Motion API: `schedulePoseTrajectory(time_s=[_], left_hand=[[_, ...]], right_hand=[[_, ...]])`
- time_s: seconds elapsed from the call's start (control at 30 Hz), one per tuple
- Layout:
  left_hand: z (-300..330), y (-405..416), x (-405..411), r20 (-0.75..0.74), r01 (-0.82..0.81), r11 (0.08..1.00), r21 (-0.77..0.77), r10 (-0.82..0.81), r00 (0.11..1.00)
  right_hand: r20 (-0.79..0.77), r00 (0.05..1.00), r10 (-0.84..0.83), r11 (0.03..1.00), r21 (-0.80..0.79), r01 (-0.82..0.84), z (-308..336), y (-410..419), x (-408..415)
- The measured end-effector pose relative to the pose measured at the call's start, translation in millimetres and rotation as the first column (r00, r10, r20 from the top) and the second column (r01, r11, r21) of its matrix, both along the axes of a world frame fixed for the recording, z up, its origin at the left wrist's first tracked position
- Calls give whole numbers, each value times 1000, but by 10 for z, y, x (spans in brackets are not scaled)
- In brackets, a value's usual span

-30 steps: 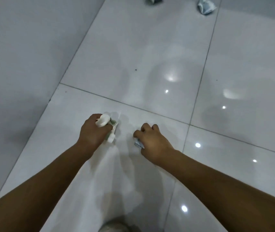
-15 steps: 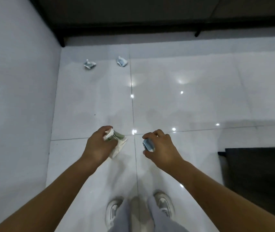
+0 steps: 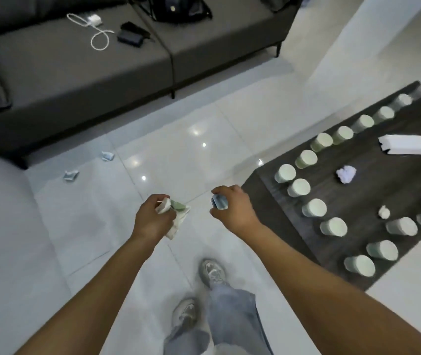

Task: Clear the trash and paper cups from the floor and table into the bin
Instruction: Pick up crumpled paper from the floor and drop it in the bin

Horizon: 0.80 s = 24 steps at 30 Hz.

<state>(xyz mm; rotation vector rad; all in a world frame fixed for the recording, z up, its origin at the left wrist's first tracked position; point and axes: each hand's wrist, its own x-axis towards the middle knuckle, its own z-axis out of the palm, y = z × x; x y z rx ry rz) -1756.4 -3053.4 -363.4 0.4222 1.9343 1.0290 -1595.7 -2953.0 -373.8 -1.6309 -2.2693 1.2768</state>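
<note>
A dark grey sofa (image 3: 81,67) is filling the far side of the room, carrying a white cable (image 3: 96,34), a black charger (image 3: 130,38) and a dark bag (image 3: 181,7). At the right a dark wooden table (image 3: 373,201) is holding paper cups (image 3: 314,207) lined along its near edges, with a white box (image 3: 402,148) and two crumpled paper balls (image 3: 346,174) lying between the rows. The person is standing on the glossy white floor (image 3: 183,149) in grey shoes. The left hand (image 3: 151,219) is gripping a wad of white and green trash (image 3: 177,213), fingers curled round it. The right hand (image 3: 232,210) is clutching a small bluish wrapper (image 3: 219,202). Two more crumpled wrappers (image 3: 71,175) are lying on the floor near the sofa's base.
</note>
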Motion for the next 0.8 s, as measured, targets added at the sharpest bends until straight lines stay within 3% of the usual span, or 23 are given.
schedulePoseTrajectory(time_s=[0.2,0.4,0.8], left_hand=[[625,101,945,-15,280,959,33,-280,960],[891,214,2359,-31,590,807,22,-589,807],[740,-164,6714,-6,893,450,32,-893,450]], right_hand=[[-66,941,-333,941,38,336,684,-512,1285],[-156,769,-620,775,36,631,995,-1037,2765],[-128,382,-915,380,46,924,1089,-2360,6618]])
